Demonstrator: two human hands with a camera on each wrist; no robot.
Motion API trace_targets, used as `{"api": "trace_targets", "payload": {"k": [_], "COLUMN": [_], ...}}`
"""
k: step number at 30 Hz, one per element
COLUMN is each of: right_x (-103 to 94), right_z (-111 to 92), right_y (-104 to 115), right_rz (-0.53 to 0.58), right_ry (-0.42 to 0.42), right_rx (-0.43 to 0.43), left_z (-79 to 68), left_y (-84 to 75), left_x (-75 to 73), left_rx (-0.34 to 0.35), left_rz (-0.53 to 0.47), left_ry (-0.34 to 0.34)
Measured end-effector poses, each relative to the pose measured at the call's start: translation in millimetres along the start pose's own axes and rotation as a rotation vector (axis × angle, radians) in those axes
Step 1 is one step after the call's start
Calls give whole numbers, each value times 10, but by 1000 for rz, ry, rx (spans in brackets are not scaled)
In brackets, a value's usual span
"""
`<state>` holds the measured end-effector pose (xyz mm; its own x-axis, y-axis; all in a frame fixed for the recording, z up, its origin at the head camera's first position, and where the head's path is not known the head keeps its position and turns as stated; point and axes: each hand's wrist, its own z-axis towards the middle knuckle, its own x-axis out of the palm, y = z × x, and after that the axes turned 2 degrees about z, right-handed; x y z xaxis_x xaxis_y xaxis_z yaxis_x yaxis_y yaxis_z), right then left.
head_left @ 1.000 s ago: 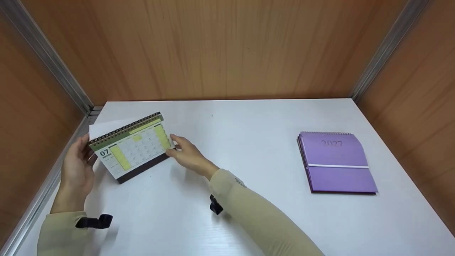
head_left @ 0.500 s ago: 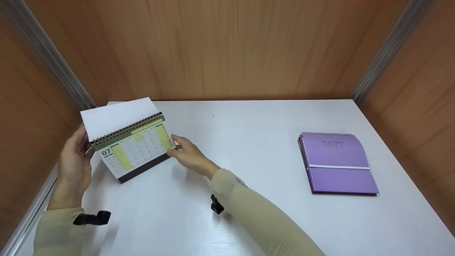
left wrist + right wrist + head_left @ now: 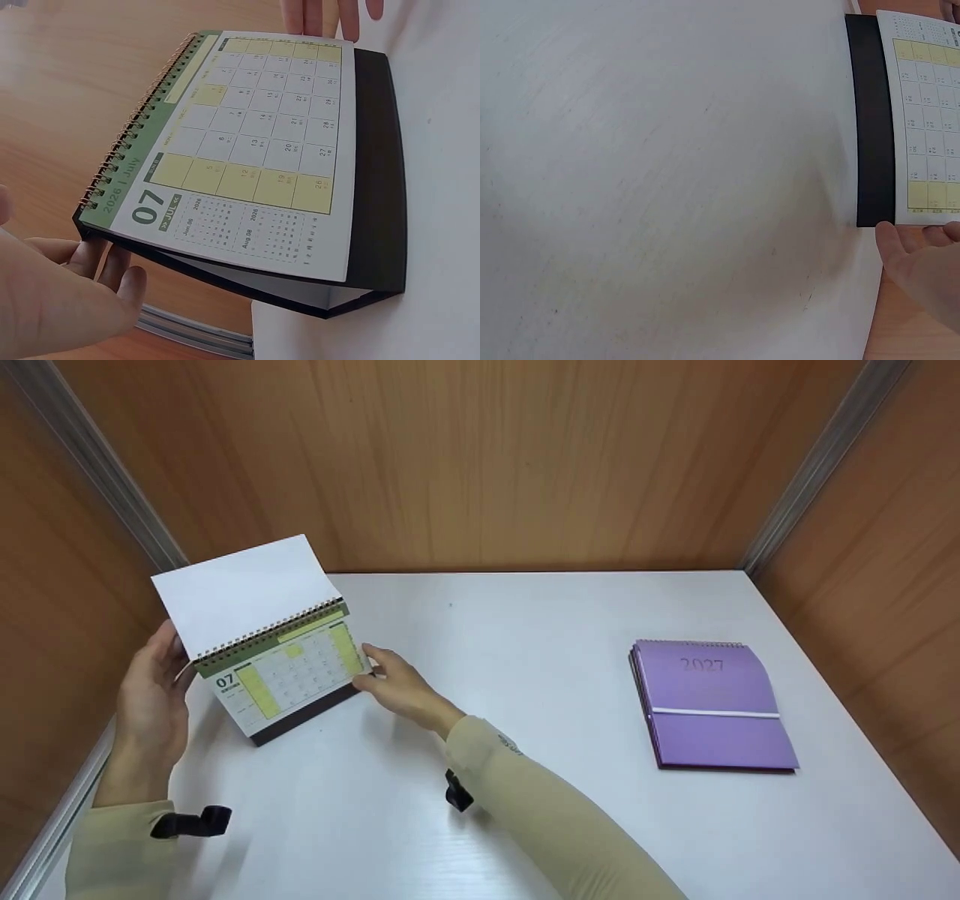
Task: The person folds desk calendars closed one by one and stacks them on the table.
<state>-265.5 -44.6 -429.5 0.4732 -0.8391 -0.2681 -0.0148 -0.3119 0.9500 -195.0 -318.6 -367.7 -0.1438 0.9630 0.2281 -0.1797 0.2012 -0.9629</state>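
A spiral-bound desk calendar [image 3: 285,671] stands tilted at the left of the table, with its July 2026 page facing me. A blank white sheet [image 3: 244,592] rises behind the spiral binding [image 3: 135,124]. My left hand [image 3: 150,697] is at the calendar's left end, its fingertips hidden behind the sheet and stand; I cannot tell whether they pinch. In the left wrist view its bent fingers [image 3: 116,266] lie at the stand's corner. My right hand [image 3: 405,690] pinches the calendar's right edge, thumb in front near the black base [image 3: 874,127].
A purple 2027 spiral calendar [image 3: 712,735] with a white band lies at the right of the white table [image 3: 510,660]. Wooden panels [image 3: 480,465] enclose the back and sides. Metal rails [image 3: 825,465] run along the corners.
The blank sheet has swung up from behind the binding and shows much more of its surface. My left hand has shifted slightly up and left. The right hand has stayed still.
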Motion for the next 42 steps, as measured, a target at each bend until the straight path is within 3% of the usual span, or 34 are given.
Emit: {"api": "trace_targets", "payload": {"k": [6, 24, 42], "right_x": [-8, -29, -60], "right_z": [-1, 3, 13], "right_y": [4, 13, 26], "right_rz": [4, -4, 111], "right_ry": [9, 10, 20], "right_rx": [-3, 5, 21], "left_z": [-29, -153, -278], "left_y": [-32, -96, -116], "left_x": [32, 92, 162], "left_rx": [17, 30, 91], "left_rz": [-40, 35, 105], "left_ry": [8, 21, 55]}}
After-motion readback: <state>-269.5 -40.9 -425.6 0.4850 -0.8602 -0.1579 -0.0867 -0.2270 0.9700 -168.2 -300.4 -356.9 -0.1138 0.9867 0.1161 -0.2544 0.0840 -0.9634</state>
